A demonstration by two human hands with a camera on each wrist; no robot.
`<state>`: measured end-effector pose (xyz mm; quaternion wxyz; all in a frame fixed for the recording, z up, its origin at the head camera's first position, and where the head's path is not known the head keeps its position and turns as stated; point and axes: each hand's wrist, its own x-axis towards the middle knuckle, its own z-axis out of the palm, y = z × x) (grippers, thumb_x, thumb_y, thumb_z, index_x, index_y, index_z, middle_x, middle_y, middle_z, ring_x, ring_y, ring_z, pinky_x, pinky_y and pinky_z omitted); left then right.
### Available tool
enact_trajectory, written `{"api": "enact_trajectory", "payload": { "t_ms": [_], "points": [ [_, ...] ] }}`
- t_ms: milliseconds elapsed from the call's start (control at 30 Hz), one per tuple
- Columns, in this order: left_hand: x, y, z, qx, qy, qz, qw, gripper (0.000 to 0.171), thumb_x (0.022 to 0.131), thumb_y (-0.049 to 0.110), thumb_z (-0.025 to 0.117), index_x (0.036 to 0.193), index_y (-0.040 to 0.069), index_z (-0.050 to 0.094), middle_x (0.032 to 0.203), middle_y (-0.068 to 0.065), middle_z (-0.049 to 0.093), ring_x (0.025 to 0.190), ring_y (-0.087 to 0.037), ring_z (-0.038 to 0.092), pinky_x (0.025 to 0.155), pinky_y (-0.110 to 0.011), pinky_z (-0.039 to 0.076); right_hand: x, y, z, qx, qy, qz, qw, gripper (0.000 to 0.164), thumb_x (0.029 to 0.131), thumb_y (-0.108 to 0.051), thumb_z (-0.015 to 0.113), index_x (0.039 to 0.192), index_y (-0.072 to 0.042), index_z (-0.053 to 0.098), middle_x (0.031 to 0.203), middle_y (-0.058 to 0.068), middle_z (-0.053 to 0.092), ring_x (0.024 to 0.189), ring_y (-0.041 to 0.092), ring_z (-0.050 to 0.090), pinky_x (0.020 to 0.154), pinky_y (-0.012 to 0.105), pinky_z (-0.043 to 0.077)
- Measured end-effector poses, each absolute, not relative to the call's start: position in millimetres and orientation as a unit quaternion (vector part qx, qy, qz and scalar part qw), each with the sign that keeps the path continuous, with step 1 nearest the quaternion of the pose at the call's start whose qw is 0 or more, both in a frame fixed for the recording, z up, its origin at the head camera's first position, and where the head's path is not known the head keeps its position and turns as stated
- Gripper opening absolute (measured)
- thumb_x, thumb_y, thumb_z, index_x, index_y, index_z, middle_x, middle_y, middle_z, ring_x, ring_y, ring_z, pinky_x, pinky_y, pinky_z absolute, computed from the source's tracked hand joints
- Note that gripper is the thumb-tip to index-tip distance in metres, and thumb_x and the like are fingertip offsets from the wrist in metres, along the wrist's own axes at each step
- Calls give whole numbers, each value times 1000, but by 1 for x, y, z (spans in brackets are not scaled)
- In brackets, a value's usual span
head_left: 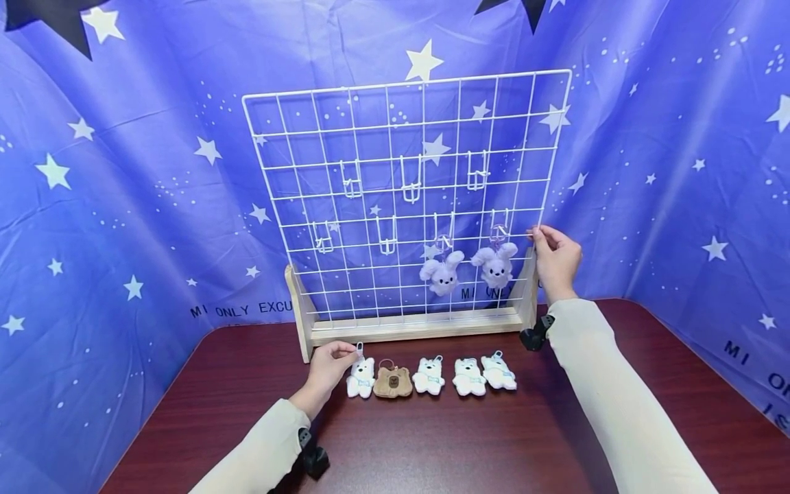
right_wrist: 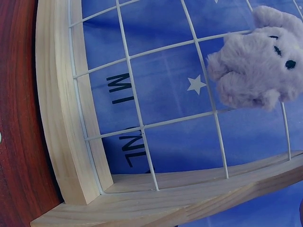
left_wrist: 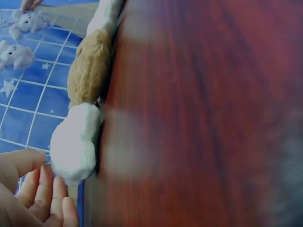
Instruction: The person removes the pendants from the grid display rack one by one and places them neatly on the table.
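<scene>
My left hand (head_left: 326, 370) pinches the metal ring of a fluffy white bear (head_left: 360, 378) near the table's (head_left: 432, 439) back edge; my right hand (head_left: 555, 261) pinches the wire grid's (head_left: 407, 199) right edge.

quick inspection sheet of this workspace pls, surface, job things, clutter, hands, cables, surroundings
surface: dark red wood-grain table.
job's things: white wire grid in a wooden stand, two purple bunny plushies hanging on its hooks; four white bear keychains and one brown bear keychain in a row on the table.
clutter: nothing seen.
grippers: left hand pinches the leftmost white bear's ring; right hand grips the grid's right edge.
cables: nothing seen.
surroundings: blue star-print backdrop.
</scene>
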<state>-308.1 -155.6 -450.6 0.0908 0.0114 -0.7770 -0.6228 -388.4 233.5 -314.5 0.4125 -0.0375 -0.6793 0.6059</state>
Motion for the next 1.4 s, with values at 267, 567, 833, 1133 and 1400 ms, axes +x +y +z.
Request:
{"api": "enact_trajectory", "payload": {
  "t_ms": [267, 567, 833, 1133, 1400],
  "points": [
    [-312, -157, -454, 12, -788, -611, 72, 9, 76, -5, 69, 82, -10, 65, 62, 2, 60, 58, -5, 52, 56, -17, 43, -384, 232, -312, -31, -667, 622, 410, 24, 89, -12, 64, 107, 5, 68, 82, -11, 70, 69, -9, 61, 71, 8, 47],
    [-309, -157, -451, 7, -792, -606, 73, 14, 75, -5, 71, 85, -13, 65, 66, -3, 65, 59, -5, 53, 56, -18, 44, -373, 225, -304, -22, -658, 635, 405, 24, 89, -6, 63, 106, 10, 66, 77, -13, 69, 68, -7, 62, 70, 8, 47],
    [-305, -152, -434, -5, -773, -630, 74, 20, 78, -2, 71, 92, -14, 65, 73, -7, 68, 65, -5, 56, 63, -17, 47, -387, 232, -315, -35, -668, 620, 411, 26, 90, -12, 64, 108, 6, 67, 86, -6, 72, 69, -9, 61, 71, 8, 47],
    [-296, -116, -387, -83, -757, -643, 85, 23, 82, 3, 70, 101, -9, 66, 89, -16, 70, 76, -6, 61, 71, -20, 48, -387, 233, -314, -33, -675, 608, 417, 25, 90, -12, 64, 107, 5, 68, 88, -2, 72, 69, -9, 60, 71, 8, 47],
    [-300, -84, -357, -122, -736, -657, 107, 18, 81, 2, 70, 97, -6, 68, 88, -16, 70, 74, -6, 62, 72, -21, 50, -388, 232, -315, -41, -676, 606, 417, 27, 90, -18, 65, 108, 2, 68, 98, 10, 72, 70, -10, 60, 72, 9, 48]
  ]
}}
